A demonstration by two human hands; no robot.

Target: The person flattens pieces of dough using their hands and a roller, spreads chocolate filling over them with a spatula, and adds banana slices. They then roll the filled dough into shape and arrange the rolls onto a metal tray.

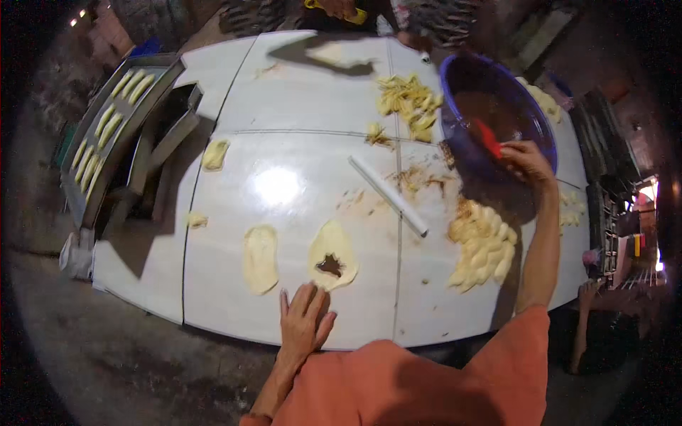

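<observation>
My right hand [527, 162] grips a red scraper [489, 138] inside a large purple basin [455, 77], where a brown filling [497, 106] lies. My left hand [304, 318] rests on the table with its fingers stretched out, the fingertips at the near edge of a flattened dough piece [334, 238]. A dark brown dab of filling [329, 265] sits on that piece. Beside it to the left is a second flat dough oval [261, 259] with nothing on it. A white rolling pin [388, 197] lies slantwise between these pieces and the basin.
A pile of dough pieces [486, 248] lies near my right forearm, with loose yellow dough strips [408, 103] farther back. Small dough lumps [215, 155] sit at the left. Metal trays [106, 135], one holding shaped dough sticks, stand at the left edge. Another person's hand [337, 8] shows across the table.
</observation>
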